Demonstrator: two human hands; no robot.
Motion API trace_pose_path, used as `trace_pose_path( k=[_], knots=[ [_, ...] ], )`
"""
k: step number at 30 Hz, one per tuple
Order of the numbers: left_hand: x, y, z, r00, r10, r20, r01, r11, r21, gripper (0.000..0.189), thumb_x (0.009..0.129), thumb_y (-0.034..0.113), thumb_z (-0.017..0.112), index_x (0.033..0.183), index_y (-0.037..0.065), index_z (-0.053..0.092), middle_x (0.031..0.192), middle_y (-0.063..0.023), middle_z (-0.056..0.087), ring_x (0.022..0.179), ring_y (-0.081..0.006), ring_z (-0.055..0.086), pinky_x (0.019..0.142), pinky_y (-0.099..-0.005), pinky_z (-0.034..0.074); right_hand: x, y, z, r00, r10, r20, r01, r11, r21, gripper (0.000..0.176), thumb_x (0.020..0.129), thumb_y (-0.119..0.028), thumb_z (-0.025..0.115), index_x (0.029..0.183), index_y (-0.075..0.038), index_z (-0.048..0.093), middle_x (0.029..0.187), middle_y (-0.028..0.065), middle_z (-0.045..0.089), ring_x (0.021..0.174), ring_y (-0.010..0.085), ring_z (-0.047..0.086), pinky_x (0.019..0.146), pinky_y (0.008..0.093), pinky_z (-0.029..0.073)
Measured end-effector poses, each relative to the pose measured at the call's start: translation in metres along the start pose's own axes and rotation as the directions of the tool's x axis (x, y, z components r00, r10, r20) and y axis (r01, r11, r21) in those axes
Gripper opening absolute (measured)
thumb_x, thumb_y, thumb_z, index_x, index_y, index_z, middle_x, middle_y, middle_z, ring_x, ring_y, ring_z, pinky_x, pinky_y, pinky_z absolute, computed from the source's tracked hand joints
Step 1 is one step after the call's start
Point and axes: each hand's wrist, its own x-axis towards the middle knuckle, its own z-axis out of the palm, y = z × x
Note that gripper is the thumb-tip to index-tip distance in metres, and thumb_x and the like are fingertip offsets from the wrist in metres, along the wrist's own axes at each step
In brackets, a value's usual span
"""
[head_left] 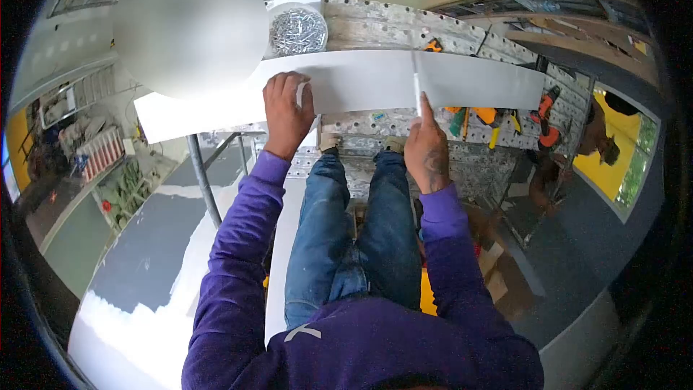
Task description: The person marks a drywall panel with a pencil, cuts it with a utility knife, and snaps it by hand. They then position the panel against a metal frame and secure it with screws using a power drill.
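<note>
In the head view, a long white strip [361, 81] lies across the upper middle of the frame. Its long axis runs left to right, rising slightly toward the right, and it sits crosswise to both purple-sleeved forearms, which reach up the frame to meet it. A thin vertical line crosses the strip right of centre, splitting it into a longer left part and a shorter right part.

The left hand [287, 112] is on the left part, fingers curled over the strip's near edge in a grip. The right hand [427, 146] is just below the vertical line, its forefinger straight and pointing up onto it, the other fingers folded in. Whether something thin is pinched in that hand cannot be told. The right hand is the nearer one to the line; the left is well apart from it.

Behind the strip, a perforated metal platform [375, 25] carries a round tub of screws [298, 30] at top centre. Orange-handled tools [484, 114] lie just under the strip's right part. Another person [599, 137] is at the right edge.

No writing can be read; only a pale angular mark [303, 332] shows on the purple top.
</note>
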Motion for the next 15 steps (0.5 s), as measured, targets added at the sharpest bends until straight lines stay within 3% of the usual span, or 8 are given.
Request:
trace_pose_path(
  k=[1, 4, 7, 10, 15],
  knots=[
    [0.008, 0.001, 0.002, 0.999, 0.042, -0.004, -0.042, 0.999, 0.006, 0.025, 0.080, 0.001, 0.068, 0.102, 0.008, 0.061, 0.103, -0.0126, 0.062, 0.103, -0.0338, 0.056, 0.090, -0.0444, 0.042, -0.004, -0.008, -0.002, 0.998, 0.022, 0.050, -0.022, 1.000, 0.008, 0.060, 0.094, -0.002, 0.049, 0.151, -0.003, 0.031, 0.111, 0.0270, 0.064, 0.094, 0.0420, 0.065, 0.080, 0.0466, 0.054],
    [0.038, 0.017, 0.013, 0.956, 0.204, 0.210, -0.219, 0.975, 0.049, 0.055, 0.078, 0.017, 0.077, 0.128, 0.010, 0.055, 0.116, -0.0121, 0.060, 0.110, -0.0344, 0.056, 0.100, -0.0461, 0.038, -0.015, -0.016, 0.006, 0.997, -0.055, 0.063, 0.053, 0.998, 0.025, 0.060, 0.093, -0.002, 0.050, 0.151, -0.003, 0.032, 0.112, 0.0289, 0.063, 0.095, 0.0430, 0.065, 0.080, 0.0471, 0.054],
    [0.059, 0.025, 0.043, 0.878, 0.290, 0.382, -0.356, 0.927, 0.115, 0.079, 0.072, 0.030, 0.083, 0.138, 0.010, 0.046, 0.123, -0.0148, 0.058, 0.114, -0.0354, 0.055, 0.102, -0.0483, 0.039, -0.019, -0.022, 0.014, 0.998, -0.053, 0.042, 0.055, 0.997, -0.053, 0.062, 0.089, -0.003, 0.051, 0.149, -0.002, 0.035, 0.101, 0.0264, 0.065, 0.089, 0.0422, 0.066, 0.078, 0.0480, 0.054],
    [0.071, 0.031, 0.060, 0.770, 0.077, 0.634, -0.298, 0.921, 0.251, 0.093, 0.064, 0.037, 0.088, 0.140, 0.008, 0.043, 0.125, -0.0178, 0.057, 0.118, -0.0359, 0.055, 0.100, -0.0503, 0.042, -0.018, -0.019, 0.019, 0.997, -0.056, 0.048, 0.060, 0.995, -0.075, 0.064, 0.087, -0.005, 0.052, 0.149, -0.002, 0.035, 0.098, 0.0248, 0.066, 0.087, 0.0412, 0.066, 0.077, 0.0479, 0.054],
    [0.081, 0.031, 0.068, 0.723, -0.004, 0.691, -0.226, 0.944, 0.242, 0.097, 0.061, 0.039, 0.089, 0.139, 0.006, 0.043, 0.126, -0.0193, 0.056, 0.121, -0.0373, 0.054, 0.098, -0.0508, 0.043, -0.020, -0.020, 0.005, 0.994, -0.025, 0.110, 0.031, 0.998, -0.049, 0.065, 0.086, -0.006, 0.054, 0.149, 0.000, 0.035, 0.099, 0.0256, 0.066, 0.089, 0.0413, 0.067, 0.078, 0.0473, 0.055]
  ],
)
